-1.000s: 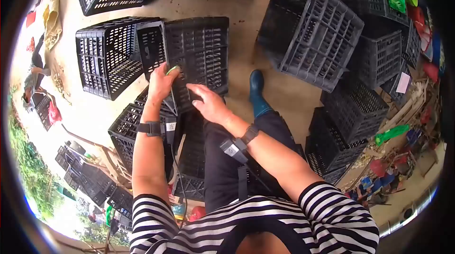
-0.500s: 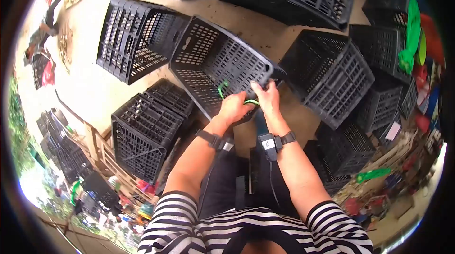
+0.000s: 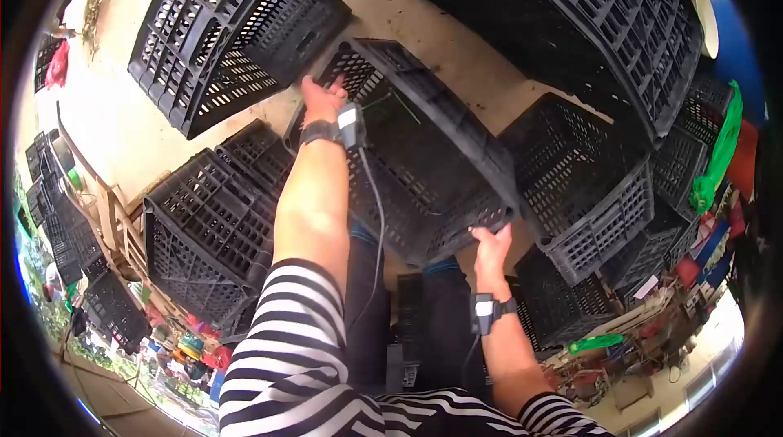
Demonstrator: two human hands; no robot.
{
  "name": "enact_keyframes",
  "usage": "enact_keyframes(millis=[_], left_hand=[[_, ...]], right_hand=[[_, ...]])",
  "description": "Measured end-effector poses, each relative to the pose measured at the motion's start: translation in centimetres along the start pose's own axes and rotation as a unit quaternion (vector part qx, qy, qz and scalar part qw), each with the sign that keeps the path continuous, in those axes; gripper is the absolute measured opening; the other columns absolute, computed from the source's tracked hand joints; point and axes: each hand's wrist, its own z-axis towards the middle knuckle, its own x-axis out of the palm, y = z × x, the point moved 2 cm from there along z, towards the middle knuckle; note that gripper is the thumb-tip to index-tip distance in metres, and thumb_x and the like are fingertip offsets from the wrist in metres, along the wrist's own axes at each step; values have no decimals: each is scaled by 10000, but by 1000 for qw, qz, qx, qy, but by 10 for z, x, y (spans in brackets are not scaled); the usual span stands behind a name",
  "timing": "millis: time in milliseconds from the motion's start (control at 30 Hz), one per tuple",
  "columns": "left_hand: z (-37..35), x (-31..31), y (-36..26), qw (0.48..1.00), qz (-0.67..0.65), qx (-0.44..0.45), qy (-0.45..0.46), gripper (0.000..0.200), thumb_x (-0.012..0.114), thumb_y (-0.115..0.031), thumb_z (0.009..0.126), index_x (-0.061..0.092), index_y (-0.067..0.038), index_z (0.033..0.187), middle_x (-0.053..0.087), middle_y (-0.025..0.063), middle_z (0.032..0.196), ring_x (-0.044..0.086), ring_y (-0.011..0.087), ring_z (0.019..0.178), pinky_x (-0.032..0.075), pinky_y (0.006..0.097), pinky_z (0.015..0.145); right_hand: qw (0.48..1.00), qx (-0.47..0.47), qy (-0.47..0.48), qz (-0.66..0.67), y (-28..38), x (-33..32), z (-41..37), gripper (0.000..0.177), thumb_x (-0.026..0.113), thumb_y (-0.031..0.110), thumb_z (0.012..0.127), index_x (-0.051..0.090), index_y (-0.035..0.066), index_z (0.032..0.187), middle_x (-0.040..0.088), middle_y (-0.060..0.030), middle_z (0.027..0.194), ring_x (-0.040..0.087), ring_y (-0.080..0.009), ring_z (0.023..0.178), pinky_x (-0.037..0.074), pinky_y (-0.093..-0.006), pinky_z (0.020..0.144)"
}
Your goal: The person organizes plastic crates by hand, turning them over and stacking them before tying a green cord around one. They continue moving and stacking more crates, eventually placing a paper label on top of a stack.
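A black slatted plastic crate (image 3: 465, 139) is tilted in front of me, its open side facing up toward me. My left hand (image 3: 325, 100) grips its far left edge, with the fingers partly visible against the perforated wall. At the near right corner, my right hand (image 3: 492, 251) holds the rim, thumb on top and the other fingers mostly hidden. Inside the crate, a thin green strip (image 3: 404, 107) lies along the far part. Both wrists carry dark straps with small boxes, and a cable hangs from the left one.
Another open crate (image 3: 236, 37) lies on its side at the upper left. A large crate (image 3: 587, 29) stands at the upper right, with further crates (image 3: 208, 225) to the left and an open crate (image 3: 583, 192) to the right. Green plastic (image 3: 722, 151) hangs at far right.
My left hand has moved from the near edge to the crate's far left edge. My right hand has shifted nearer to me. The crate has turned and tilted; the green strip has left my fingers.
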Motion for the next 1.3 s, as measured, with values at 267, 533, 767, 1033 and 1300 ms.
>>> enact_keyframes(millis=[267, 533, 767, 1033, 1300], left_hand=[[-247, 30, -26, 981, -89, -115, 128, 95, 541, -163, 750, 557, -116, 831, 389, -39, 548, 237, 64, 374, 215, 202, 328], [-323, -10, 21, 967, 134, -136, 170, 432, 536, -33, 680, 530, -47, 1111, 552, 46, 818, 329, 72, 423, 310, 223, 394], [-280, -31, -67, 904, 398, -57, 148, 245, 505, -66, 691, 549, -43, 931, 376, -54, 570, 240, 46, 383, 221, 203, 362], [-212, -101, -126, 575, 716, 379, -111, 118, 502, -63, 708, 598, -8, 750, 578, 92, 633, 552, 236, 566, 440, 363, 542], [-353, 14, -36, 584, 727, 357, 59, 181, 522, -117, 793, 625, -22, 908, 648, 147, 837, 622, 267, 790, 470, 328, 741]], right_hand=[[954, 294, 20, 56, -53, -56, -40, 538, 543, 59, 772, 374, 40, 1282, 573, -88, 1101, 580, -213, 945, 404, -403, 868], [968, 118, 161, -155, 21, -139, -50, 409, 484, 134, 868, 411, 14, 1252, 604, -131, 1020, 594, -161, 838, 461, -251, 715], [963, 265, 37, 44, 30, -250, -18, 457, 510, 425, 866, 492, 68, 1150, 586, -152, 1069, 592, -264, 916, 489, -360, 748], [948, 230, -77, 205, -30, -268, 2, 582, 708, 389, 727, 442, 73, 1137, 446, -179, 1212, 522, -380, 1032, 453, -478, 820], [980, 189, -37, 52, 31, -294, 25, 270, 588, 214, 828, 511, 61, 1036, 605, -71, 834, 611, -192, 654, 494, -317, 552]])
